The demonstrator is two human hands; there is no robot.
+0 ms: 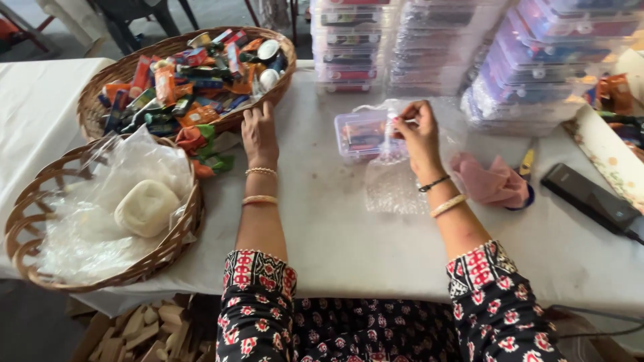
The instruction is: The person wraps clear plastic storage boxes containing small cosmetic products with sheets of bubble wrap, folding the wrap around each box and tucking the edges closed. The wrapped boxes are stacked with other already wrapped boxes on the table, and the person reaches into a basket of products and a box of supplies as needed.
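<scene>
My left hand (258, 134) rests flat on the white table, fingertips touching the rim of a wicker basket (100, 100) filled with several small colourful packets and tins. My right hand (417, 131) pinches the edge of a clear bubble-wrap sheet (392, 184) beside a small clear plastic box (362, 134) that holds coloured items. The box sits on the table between my two hands.
A second wicker basket (27, 234) at the left holds clear plastic bags and a pale soap-like block (146, 208). Stacks of clear boxes (523, 67) line the back. A pink cloth (493, 182), a black device (590, 198) and wooden blocks on the floor (144, 328) are nearby.
</scene>
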